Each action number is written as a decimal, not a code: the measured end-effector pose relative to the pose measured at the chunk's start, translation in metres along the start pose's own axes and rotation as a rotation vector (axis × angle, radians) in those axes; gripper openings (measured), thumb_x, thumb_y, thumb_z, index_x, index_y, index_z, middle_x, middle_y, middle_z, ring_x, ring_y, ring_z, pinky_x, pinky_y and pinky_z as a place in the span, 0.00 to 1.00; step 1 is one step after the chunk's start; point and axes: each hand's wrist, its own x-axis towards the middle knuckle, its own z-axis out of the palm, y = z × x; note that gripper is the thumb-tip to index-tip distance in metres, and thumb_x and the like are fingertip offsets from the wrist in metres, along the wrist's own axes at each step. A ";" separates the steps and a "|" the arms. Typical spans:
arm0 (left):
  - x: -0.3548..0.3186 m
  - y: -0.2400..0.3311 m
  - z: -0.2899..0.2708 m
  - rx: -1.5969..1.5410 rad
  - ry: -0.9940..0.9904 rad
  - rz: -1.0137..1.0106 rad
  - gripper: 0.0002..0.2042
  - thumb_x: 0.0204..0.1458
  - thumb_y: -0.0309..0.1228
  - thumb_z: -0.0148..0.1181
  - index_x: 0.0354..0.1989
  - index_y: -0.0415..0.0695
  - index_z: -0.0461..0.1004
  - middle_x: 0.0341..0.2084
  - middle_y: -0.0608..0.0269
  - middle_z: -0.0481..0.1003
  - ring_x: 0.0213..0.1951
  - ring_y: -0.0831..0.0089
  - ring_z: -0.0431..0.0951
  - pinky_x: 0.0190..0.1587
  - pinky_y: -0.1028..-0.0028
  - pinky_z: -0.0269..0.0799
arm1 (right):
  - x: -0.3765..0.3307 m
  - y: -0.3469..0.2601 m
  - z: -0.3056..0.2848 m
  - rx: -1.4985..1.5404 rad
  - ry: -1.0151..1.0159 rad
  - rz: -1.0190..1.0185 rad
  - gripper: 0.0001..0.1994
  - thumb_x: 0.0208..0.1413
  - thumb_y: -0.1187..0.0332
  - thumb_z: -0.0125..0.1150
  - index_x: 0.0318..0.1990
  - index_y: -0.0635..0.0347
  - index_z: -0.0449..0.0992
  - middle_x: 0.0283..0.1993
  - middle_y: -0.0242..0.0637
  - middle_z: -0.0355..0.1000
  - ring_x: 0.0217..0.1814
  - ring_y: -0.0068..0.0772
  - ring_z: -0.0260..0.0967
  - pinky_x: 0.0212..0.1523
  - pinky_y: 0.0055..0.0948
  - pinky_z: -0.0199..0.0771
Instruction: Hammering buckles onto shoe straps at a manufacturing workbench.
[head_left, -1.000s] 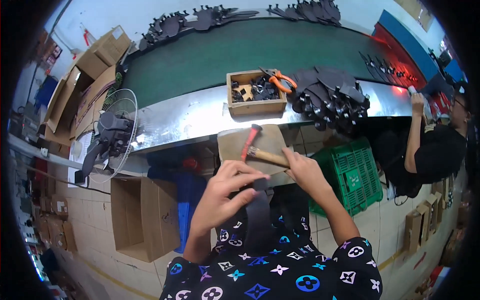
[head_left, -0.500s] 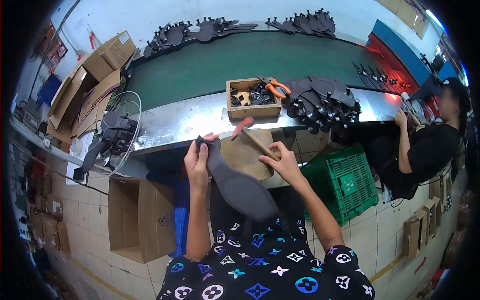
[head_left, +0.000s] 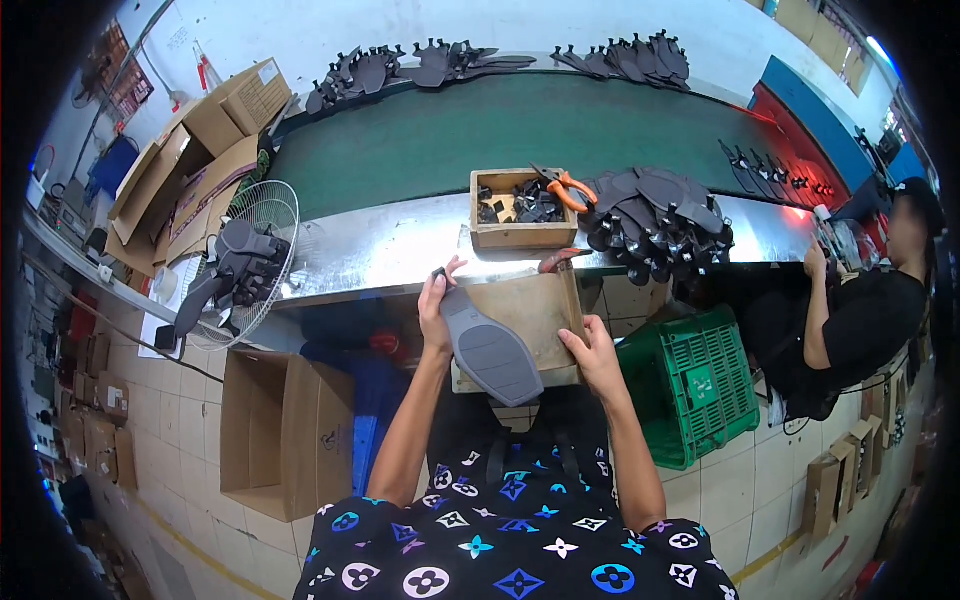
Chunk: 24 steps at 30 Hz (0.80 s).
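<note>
In the head view, our left grip (head_left: 436, 312) pinches the narrow end of the dark paddle-shaped piece (head_left: 492, 350), now turned grooved face up, partly over the tan pad (head_left: 525, 308). Our right grip (head_left: 596, 358) holds the hammer (head_left: 571, 302), swung more upright; we judge this handling, not striking.

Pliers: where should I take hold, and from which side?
Take the pliers by their orange handles, probably from above: these slant toward the near right, their ends past the right edge of the box, and the dark pile crowds that side.
</note>
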 end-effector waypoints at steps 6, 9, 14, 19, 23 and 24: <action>-0.007 0.009 0.005 0.070 0.015 0.017 0.15 0.65 0.42 0.45 0.33 0.42 0.64 0.56 0.47 0.73 0.68 0.60 0.58 0.69 0.65 0.44 | 0.010 0.001 0.013 0.008 0.073 -0.058 0.16 0.63 0.63 0.60 0.47 0.67 0.68 0.38 0.34 0.71 0.38 0.19 0.67 0.39 0.22 0.69; -0.011 0.015 0.024 0.075 0.009 -0.007 0.15 0.65 0.42 0.45 0.33 0.42 0.64 0.57 0.47 0.73 0.68 0.60 0.58 0.69 0.66 0.44 | 0.010 0.003 0.008 -0.042 0.179 -0.019 0.15 0.63 0.63 0.61 0.45 0.67 0.68 0.37 0.34 0.71 0.37 0.19 0.66 0.38 0.23 0.69; -0.002 0.012 0.023 -0.135 -0.091 0.012 0.15 0.65 0.41 0.43 0.34 0.42 0.66 0.56 0.43 0.72 0.68 0.57 0.59 0.71 0.60 0.42 | 0.005 -0.004 0.012 -0.046 0.159 -0.084 0.15 0.63 0.66 0.61 0.46 0.68 0.67 0.41 0.39 0.73 0.42 0.23 0.69 0.43 0.25 0.70; 0.002 -0.005 0.002 -0.237 -0.140 0.080 0.16 0.65 0.43 0.43 0.34 0.42 0.66 0.56 0.43 0.72 0.66 0.59 0.61 0.70 0.62 0.44 | 0.007 -0.013 0.026 -0.140 0.172 -0.119 0.12 0.62 0.68 0.61 0.46 0.65 0.67 0.34 0.30 0.71 0.35 0.16 0.66 0.35 0.20 0.67; -0.019 -0.004 0.019 -0.141 0.010 0.001 0.15 0.65 0.42 0.44 0.34 0.43 0.66 0.55 0.45 0.73 0.61 0.62 0.65 0.67 0.66 0.51 | 0.016 -0.022 0.011 -0.388 0.138 -0.124 0.11 0.62 0.68 0.62 0.45 0.65 0.68 0.33 0.27 0.71 0.33 0.13 0.65 0.31 0.18 0.65; -0.022 -0.005 0.025 -0.141 0.020 -0.006 0.15 0.65 0.42 0.44 0.34 0.43 0.65 0.55 0.46 0.73 0.59 0.64 0.67 0.65 0.68 0.54 | 0.023 -0.007 -0.003 -0.339 0.161 -0.162 0.14 0.60 0.66 0.64 0.43 0.68 0.69 0.29 0.32 0.73 0.30 0.14 0.65 0.29 0.20 0.66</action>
